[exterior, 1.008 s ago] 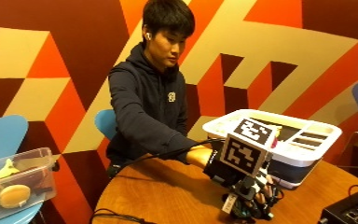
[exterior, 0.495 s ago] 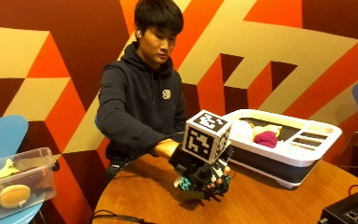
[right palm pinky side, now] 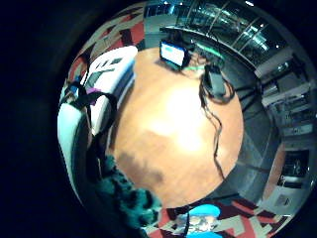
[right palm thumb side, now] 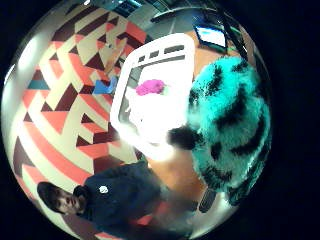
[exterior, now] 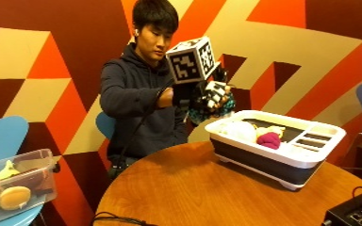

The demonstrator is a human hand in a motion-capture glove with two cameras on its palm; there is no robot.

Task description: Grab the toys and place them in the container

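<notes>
My gloved right hand (exterior: 203,94) grips a teal plush toy with black stripes (exterior: 226,107), held in the air at chest height just left of the container. The same teal toy (right palm thumb side: 230,120) fills much of the thumb side palm view, and its fur (right palm pinky side: 130,199) shows beside the little finger. The container (exterior: 297,160) is a white tub with a dark body on the round wooden table (exterior: 187,193). In it lie a white toy (exterior: 237,130), a yellow toy (exterior: 270,130) and a magenta toy (exterior: 269,140). The magenta toy (right palm thumb side: 150,87) also shows inside the container's white rim (right palm thumb side: 120,100).
A clear plastic bin (exterior: 27,160) with several toys sits on a blue chair at the left. A black device (exterior: 357,212) stands at the table's right front edge, and a cable (exterior: 115,219) lies at the near edge. The person's bare hand is out of sight.
My hand was low at the table surface beside the container, then moved left and rose to chest height with the teal toy in it.
</notes>
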